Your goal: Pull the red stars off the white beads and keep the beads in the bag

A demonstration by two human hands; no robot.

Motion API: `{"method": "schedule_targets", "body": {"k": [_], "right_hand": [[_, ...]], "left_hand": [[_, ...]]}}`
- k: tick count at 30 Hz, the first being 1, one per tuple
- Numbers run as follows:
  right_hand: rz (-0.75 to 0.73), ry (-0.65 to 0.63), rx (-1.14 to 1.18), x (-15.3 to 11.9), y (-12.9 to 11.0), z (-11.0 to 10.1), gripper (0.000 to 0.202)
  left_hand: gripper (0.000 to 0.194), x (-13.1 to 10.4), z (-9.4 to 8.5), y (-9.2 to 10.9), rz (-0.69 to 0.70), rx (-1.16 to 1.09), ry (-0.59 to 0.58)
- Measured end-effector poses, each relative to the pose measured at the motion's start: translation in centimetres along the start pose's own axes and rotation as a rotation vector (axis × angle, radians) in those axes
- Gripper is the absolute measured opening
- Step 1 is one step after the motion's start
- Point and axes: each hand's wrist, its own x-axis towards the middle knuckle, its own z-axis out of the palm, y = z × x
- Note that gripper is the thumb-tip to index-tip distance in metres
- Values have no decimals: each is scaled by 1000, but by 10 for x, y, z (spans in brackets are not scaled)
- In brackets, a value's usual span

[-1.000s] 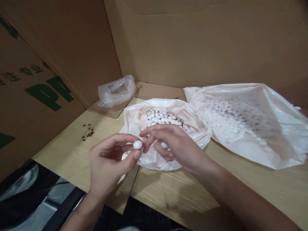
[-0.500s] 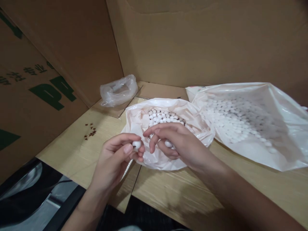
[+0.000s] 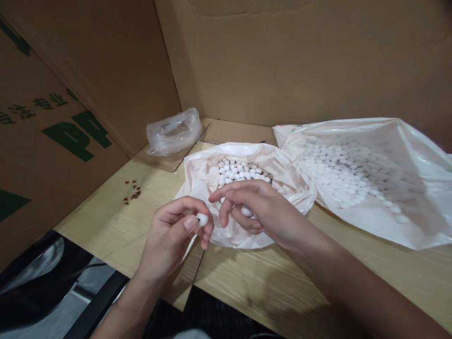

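Observation:
Between the thumb and fingers of my left hand (image 3: 176, 230) is a white bead (image 3: 202, 219) with a dark spot facing left. A thin white strand (image 3: 189, 247) hangs below that hand. My right hand (image 3: 254, 205) has another white bead (image 3: 246, 211) tucked in its curled fingers, while its index finger stretches toward my left hand without touching it. Behind and beneath my hands lies an open white plastic bag (image 3: 201, 165) holding many white beads (image 3: 229, 173) with dark gaps between them.
A larger translucent bag (image 3: 420, 226) full of white beads lies at right. Crumpled clear plastic (image 3: 173, 134) sits at the back left. Several small reddish-brown pieces (image 3: 134, 193) are on the wooden table (image 3: 106, 226). Cardboard walls (image 3: 282, 61) stand behind and at left.
The bead in my left hand has turned, so its dark spot shows more clearly, and my left fingers have shifted slightly. My right hand has hardly moved.

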Motion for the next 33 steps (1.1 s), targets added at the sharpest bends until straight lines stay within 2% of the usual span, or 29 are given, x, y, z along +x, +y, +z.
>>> {"method": "schedule_targets", "body": {"k": [7, 12, 19, 25, 29, 33], "right_hand": [[13, -7, -12, -2, -1, 0, 22], [8, -9, -17, -1, -1, -1, 23], [13, -10, 5, 1, -2, -1, 21], [23, -18, 8, 0, -1, 0, 24], [23, -69, -36, -3, -1, -3, 26], [-64, -96, -170, -8, -4, -2, 23]], "left_hand": [[12, 0, 1, 1, 21, 17, -14], [10, -1, 0, 0, -27, 34, -2], [10, -3, -2, -2, -19, 61, 17], [14, -2, -1, -3, 44, 17, -47], [13, -2, -3, -3, 65, 18, -84], [13, -1, -3, 0, 79, -25, -64]]}}
